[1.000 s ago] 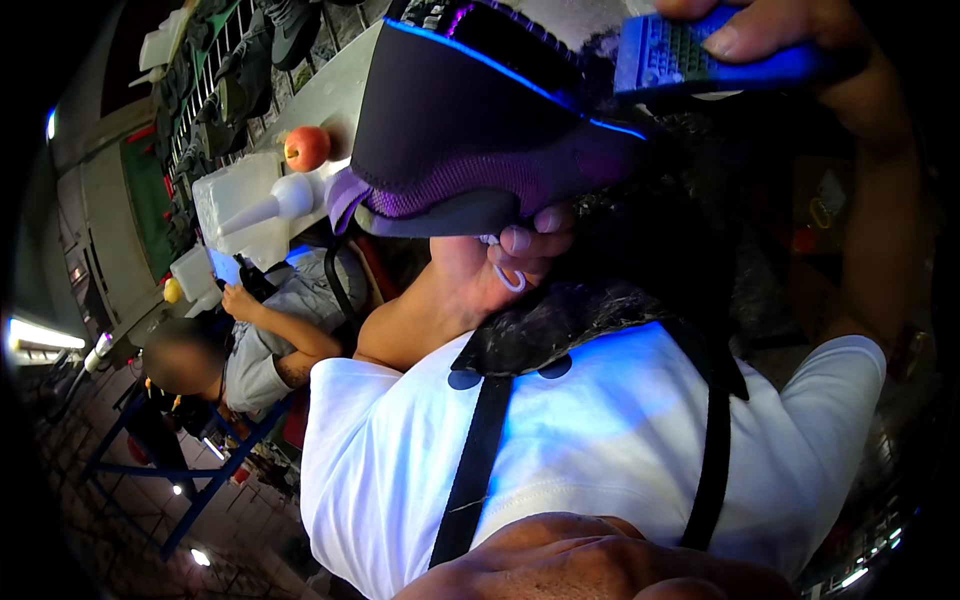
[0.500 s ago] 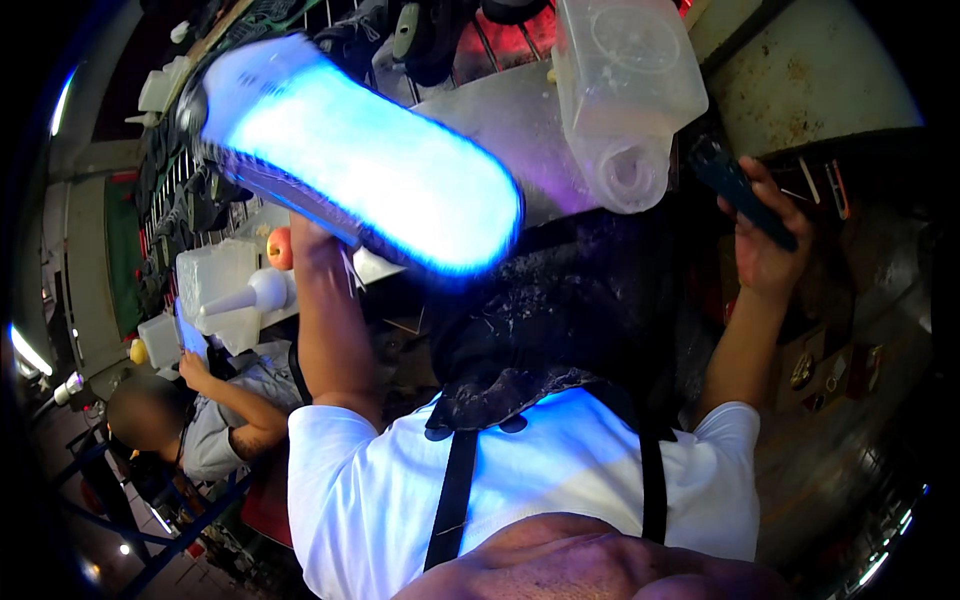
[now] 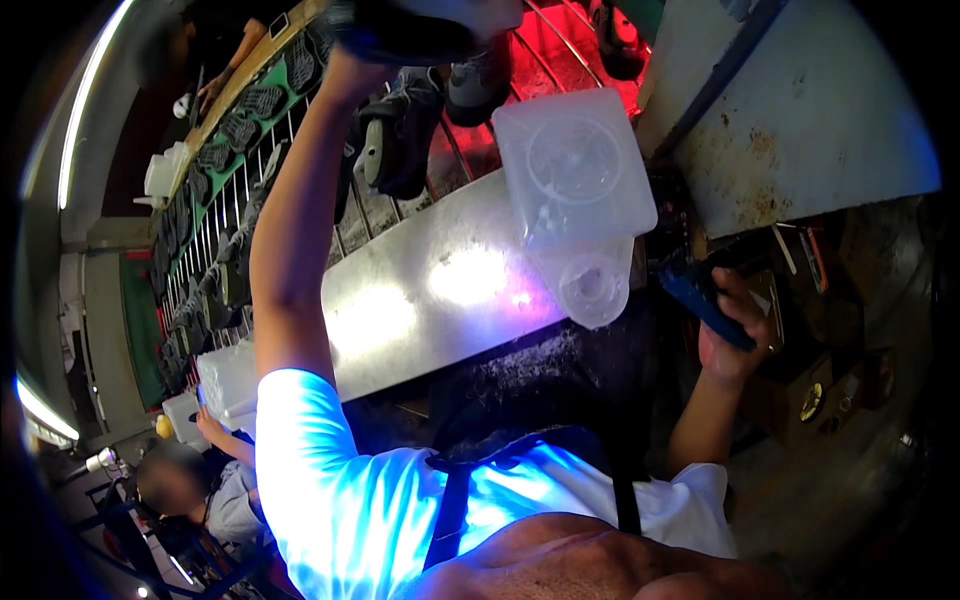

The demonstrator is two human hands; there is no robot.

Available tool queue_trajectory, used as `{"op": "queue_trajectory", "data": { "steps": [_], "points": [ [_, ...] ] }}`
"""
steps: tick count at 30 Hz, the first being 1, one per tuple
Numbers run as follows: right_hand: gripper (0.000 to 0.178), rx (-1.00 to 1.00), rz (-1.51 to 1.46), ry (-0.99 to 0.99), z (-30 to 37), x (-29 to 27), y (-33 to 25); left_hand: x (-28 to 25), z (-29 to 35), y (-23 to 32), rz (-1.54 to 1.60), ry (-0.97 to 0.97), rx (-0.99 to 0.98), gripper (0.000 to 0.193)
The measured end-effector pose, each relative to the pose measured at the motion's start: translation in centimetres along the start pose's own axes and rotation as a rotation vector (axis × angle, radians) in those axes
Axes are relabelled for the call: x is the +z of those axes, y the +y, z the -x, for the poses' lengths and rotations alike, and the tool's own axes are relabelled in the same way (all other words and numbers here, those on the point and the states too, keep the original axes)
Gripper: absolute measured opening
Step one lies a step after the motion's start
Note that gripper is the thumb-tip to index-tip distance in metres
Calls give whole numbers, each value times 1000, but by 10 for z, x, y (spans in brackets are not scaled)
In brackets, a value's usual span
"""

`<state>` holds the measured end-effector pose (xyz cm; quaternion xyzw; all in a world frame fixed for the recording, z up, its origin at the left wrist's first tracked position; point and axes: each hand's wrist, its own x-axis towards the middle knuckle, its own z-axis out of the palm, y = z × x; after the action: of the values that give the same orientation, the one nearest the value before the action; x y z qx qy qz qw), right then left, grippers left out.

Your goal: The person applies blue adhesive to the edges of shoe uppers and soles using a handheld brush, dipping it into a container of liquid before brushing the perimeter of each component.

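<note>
At the top edge, my left hand [image 3: 352,78] is stretched out far ahead, closed on a dark shoe [image 3: 405,32] with a pale sole. The picture's edge cuts off part of the shoe, and most of my fingers are hidden. Below it, a metal rack [image 3: 452,150] carries a grey shoe [image 3: 405,125] and others. On the right, my right hand [image 3: 738,325] is wrapped round a slim dark blue brush [image 3: 690,292], held slantwise beside a translucent plastic container [image 3: 575,165] with a round opening.
A shiny metal ledge [image 3: 390,345] runs in front of me. Shoe soles [image 3: 240,130] lie on a green strip at the left. One co-worker [image 3: 235,500] is at lower left, another person's hand [image 3: 212,92] at upper left. A stained panel [image 3: 770,130] stands at right.
My left hand has carried the shoe forward and up, from in front of my chest to over the rack. The view has shifted, and my right hand keeps its grip on the brush.
</note>
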<state>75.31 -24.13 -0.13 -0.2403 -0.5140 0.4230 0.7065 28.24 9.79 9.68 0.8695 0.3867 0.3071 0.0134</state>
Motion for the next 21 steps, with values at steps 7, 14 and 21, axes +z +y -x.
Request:
{"op": "queue_trajectory", "data": {
  "steps": [7, 14, 21],
  "points": [
    [18, -56, 234, 32, 3, -16, -1, 83, -156, 51, -106, -354, 734, 70],
    [8, -51, 314, 85, 18, -33, 11, 195, -190, 0, -501, -367, 1241, 22],
    [12, 6, 297, 76, 21, -28, 15, 226, -186, 47, -793, -450, 1058, 12]
  ]
}}
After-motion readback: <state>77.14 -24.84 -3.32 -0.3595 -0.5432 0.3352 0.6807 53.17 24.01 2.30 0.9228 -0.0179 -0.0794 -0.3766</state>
